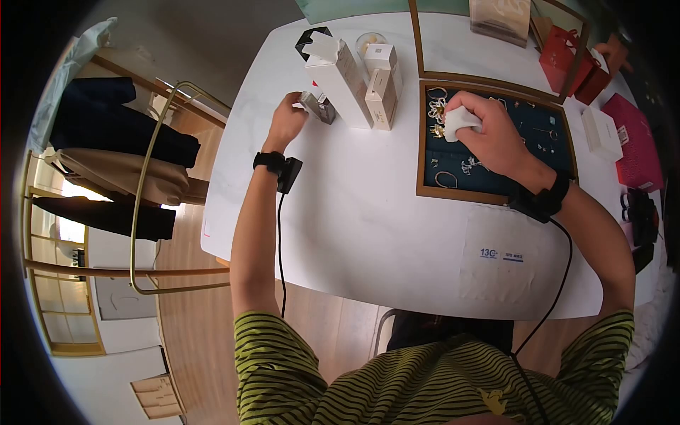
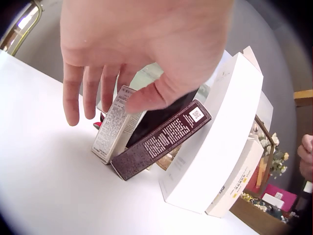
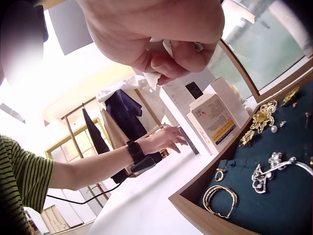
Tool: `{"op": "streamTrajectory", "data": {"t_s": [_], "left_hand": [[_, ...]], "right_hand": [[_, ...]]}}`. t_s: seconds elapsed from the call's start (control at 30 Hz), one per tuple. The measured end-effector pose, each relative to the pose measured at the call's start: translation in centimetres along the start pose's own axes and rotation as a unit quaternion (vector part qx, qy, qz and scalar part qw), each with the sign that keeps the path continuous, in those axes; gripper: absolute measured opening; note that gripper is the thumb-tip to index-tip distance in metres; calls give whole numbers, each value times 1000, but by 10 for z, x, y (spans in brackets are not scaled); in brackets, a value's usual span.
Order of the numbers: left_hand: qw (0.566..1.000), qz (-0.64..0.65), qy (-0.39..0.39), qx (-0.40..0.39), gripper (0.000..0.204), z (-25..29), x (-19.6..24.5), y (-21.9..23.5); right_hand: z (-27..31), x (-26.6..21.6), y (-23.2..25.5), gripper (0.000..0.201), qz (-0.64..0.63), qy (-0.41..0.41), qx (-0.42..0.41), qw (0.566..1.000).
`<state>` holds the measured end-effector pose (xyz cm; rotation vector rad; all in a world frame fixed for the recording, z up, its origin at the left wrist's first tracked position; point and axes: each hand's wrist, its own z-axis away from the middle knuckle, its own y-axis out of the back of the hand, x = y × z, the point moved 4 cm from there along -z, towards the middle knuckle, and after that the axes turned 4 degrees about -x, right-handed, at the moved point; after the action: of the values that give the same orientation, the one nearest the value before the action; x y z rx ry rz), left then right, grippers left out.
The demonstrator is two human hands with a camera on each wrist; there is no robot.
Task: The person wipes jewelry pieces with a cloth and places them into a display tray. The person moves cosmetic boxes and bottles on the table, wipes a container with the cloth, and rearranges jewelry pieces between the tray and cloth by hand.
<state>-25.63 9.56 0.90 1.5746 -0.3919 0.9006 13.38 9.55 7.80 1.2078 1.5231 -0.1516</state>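
Note:
My left hand [image 1: 287,122] pinches the top of a small pale printed box [image 2: 113,128] between thumb and index finger, the other fingers hanging straight. The pale box tilts beside a dark maroon box [image 2: 161,142], which leans toward a tall white box [image 1: 340,81]. My right hand [image 1: 494,134] grips a crumpled white cloth [image 1: 462,122] with curled fingers above the left part of a wooden-framed jewelry case [image 1: 421,170]. Gold flower pieces [image 3: 264,116], a bracelet [image 3: 220,201] and silver pieces lie on its dark lining.
The case's lid [image 1: 496,86] stands raised behind it. Small boxes [image 1: 381,99] stand beside the tall one. Red bags [image 1: 567,60], a white box [image 1: 601,134] and a magenta box [image 1: 632,142] are at the right. A white cloth sheet [image 1: 499,283] lies near the table's front edge.

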Motion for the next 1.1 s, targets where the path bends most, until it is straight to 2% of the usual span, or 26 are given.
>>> {"op": "streamTrajectory", "data": {"t_s": [0.03,0.07,0.13,0.17,0.23,0.27,0.33,0.37,0.43,0.57,0.63,0.83,0.97,1.07,1.1], "left_hand": [[997,-47,-61,-21,68,0,-3,-4],[997,-48,-61,-21,68,-2,-11,-8],[996,26,-76,-36,94,2,-12,-18],[996,25,-76,-38,94,4,-13,-23],[995,18,-100,4,106,14,-2,-31],[995,18,-99,4,106,17,3,-38],[991,-8,-114,76,104,23,14,-43],[991,-7,-113,77,104,24,20,-45],[995,-16,-35,93,91,19,19,-47],[996,32,-31,75,77,14,17,-48],[993,105,-35,45,70,7,10,-52],[983,181,-9,-22,66,9,18,-53],[986,165,-8,-26,72,7,19,-52],[983,182,-23,-18,79,1,4,-50],[987,147,-60,1,82,0,-1,-47]], "right_hand": [[0,0,0,14,2,0,-1,1000],[0,0,-1,14,1,0,-1,1000],[-1,0,-1,14,-11,3,6,1000],[-1,1,-1,14,-11,2,7,1000],[-1,4,-2,15,-6,-3,0,1000],[-1,5,-2,15,-7,-3,-1,1000],[-2,6,-2,16,-9,-10,1,1000],[-2,7,-2,16,-9,-9,-1,1000],[-2,9,-1,17,-6,-5,7,1000],[-1,11,4,18,9,-23,9,1000],[0,14,6,19,-2,-27,5,1000],[3,14,7,20,-9,-37,-2,999],[7,16,11,20,-14,-33,9,999],[15,11,20,20,-42,-48,39,997],[20,6,25,20,-90,-69,40,993]]}}
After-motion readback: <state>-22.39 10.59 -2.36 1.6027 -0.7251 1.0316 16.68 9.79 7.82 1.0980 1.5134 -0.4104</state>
